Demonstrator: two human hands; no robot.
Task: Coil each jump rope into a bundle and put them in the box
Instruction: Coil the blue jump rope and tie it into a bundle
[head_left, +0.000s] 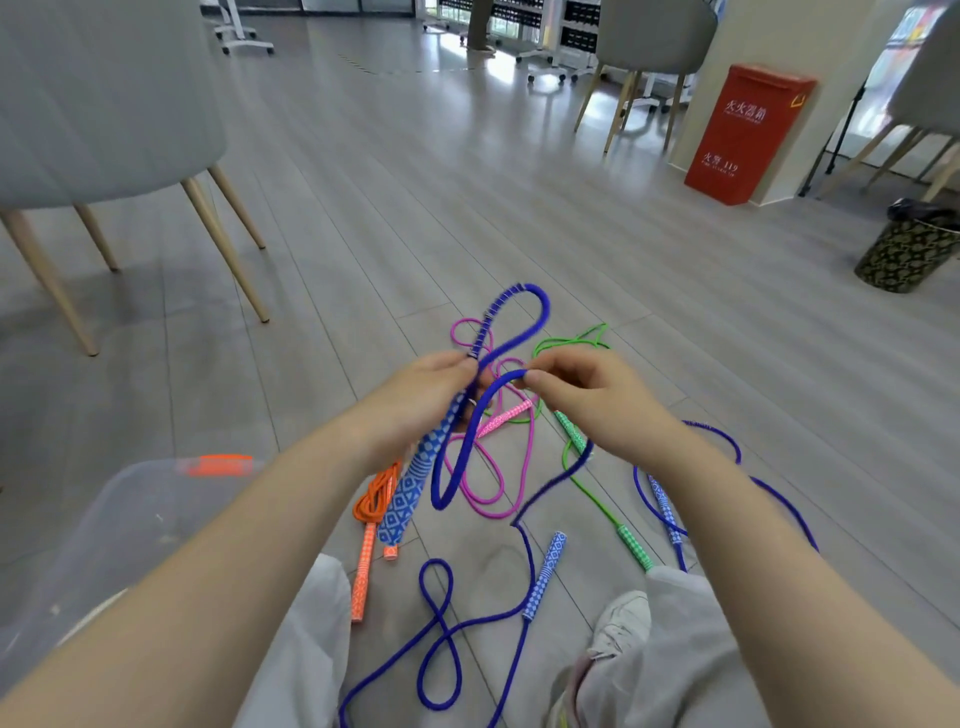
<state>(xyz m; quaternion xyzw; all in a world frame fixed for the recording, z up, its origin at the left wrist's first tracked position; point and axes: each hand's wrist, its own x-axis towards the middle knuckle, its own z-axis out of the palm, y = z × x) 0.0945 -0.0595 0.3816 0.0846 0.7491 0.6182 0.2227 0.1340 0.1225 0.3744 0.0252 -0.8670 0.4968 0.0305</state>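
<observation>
My left hand (423, 400) grips the blue patterned handle (413, 491) of a blue jump rope, whose cord (535, 306) loops up above both hands. My right hand (587, 392) pinches the same blue cord where it curves down into a hanging loop (457, 467). On the floor lie a pink rope (498, 467), a green rope (576, 340) with green handles (634, 545), a coiled orange rope (376, 499) with an orange handle (362, 577), and more blue cord (439, 639) with blue handles (545, 574). A clear plastic box (104, 540) with an orange latch sits at lower left.
A grey chair (93, 104) with wooden legs stands at left. Farther right are a red fire cabinet (743, 130), a patterned waste bin (906, 249) and more chairs (649, 36). My trouser legs and a shoe (621, 623) are at the bottom.
</observation>
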